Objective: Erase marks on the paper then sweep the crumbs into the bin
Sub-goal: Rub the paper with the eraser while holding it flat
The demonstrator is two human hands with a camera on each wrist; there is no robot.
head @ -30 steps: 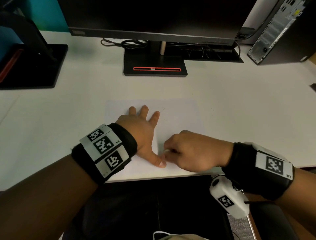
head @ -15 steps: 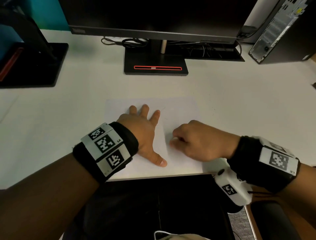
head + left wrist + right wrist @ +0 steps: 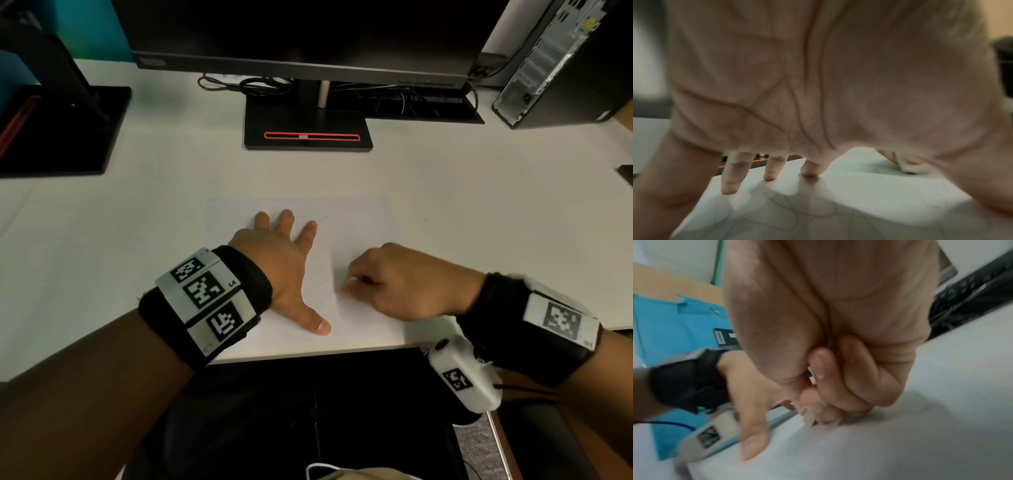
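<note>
Right grip [image 3: 394, 282]: fingers curled, pinching a white eraser [image 3: 808, 419], its tip on the paper [image 3: 359, 222]. Left grip [image 3: 284, 270]: fingers spread flat, pressing the paper just beside the eraser. Paper lies at the worktop's [image 3: 479, 205] near edge.

Matt white paper [image 3: 359, 222] lies on a smooth, matt white desk [image 3: 479, 205]. The eraser [image 3: 809, 419] looks pale and rubbery. At twelve o'clock, the monitor stand [image 3: 308, 120] is matt black plastic.
</note>
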